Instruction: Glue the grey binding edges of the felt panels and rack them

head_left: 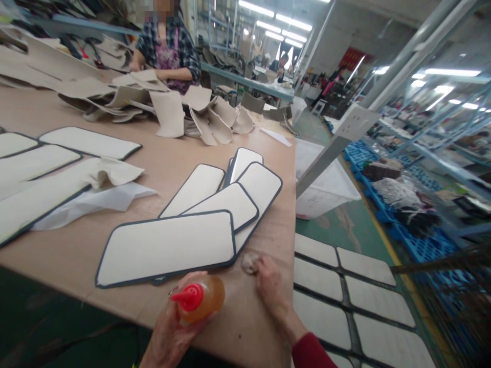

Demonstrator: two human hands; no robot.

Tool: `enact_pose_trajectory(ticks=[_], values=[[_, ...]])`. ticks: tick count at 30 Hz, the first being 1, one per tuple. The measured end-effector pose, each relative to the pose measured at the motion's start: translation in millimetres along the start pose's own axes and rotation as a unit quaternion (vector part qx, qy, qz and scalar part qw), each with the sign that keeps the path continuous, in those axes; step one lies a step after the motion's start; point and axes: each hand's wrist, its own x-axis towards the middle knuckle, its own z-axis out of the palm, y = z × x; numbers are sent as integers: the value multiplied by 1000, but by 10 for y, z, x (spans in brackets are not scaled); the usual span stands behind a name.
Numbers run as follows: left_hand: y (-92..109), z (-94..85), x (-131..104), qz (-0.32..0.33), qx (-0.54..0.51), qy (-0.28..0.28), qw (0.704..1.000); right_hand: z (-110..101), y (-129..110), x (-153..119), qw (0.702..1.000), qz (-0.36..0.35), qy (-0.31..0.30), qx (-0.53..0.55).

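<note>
Bottle (213, 299) of amber liquid, red nozzle pointing left, sits in your left hand (169, 327), with your fingers wrapped around its body above the near edge of the table (240, 337). Your right hand (270, 286) has a narrow pinch, fingertips on a small greyish wad (250, 262) at the tabletop; whether the wad is held firmly, you cannot tell from here. Just beyond, the front panel (169, 245), pale with a dark border, lies flat across the near part of an overlapping pile (261, 179) of similar panels. Their visible faces look bare, with no pale piece laid over them, so this pile seems to have that much left undone. To your left, more bordered panels (90, 143) are spread out, a crumpled pale piece (117, 174) and a thin white sheet (99, 204) among them. Down on your right, floor panels (370, 294) lie in rows; how finished they are, you cannot judge. Farther across the table, a heap of loose pale pieces (169, 112) lies in front of a person (169, 56) handling some of them.
</note>
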Motion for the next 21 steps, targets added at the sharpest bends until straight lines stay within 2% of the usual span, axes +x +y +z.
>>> enact_pose_trajectory(ticks=[3, 5, 7, 9, 11, 13, 15, 17, 20, 21], values=[[41, -73, 7, 0, -6, -12, 1000, 62, -84, -34, 999, 15, 28, -12], [49, -84, 5, 11, -12, -6, 1000, 73, -236, -215, 999, -36, 9, 3], [48, -67, 8, 26, -18, -5, 999, 5, -260, -340, 997, -76, -7, 14], [53, -14, 19, 40, -19, -16, 999, -142, -36, -246, 999, -44, 11, 1], [77, 91, 41, 58, -20, -36, 997, -312, 360, 47, 998, 35, 47, -27], [114, 263, 80, 81, -27, -53, 995, -433, 714, 334, 993, 88, 69, -40], [144, 502, 141, 105, -43, -63, 992, -483, 835, 400, 993, 98, 51, -32], [153, 780, 232, 129, -63, -64, 988, -499, 699, 193, 997, 74, 3, -6], [142, 1180, 425, 135, -88, -48, 986, -563, 376, -304, 995, 19, -86, 44], [138, 1290, 500, 137, -91, -48, 985, -600, 333, -416, 994, 17, -95, 49]])
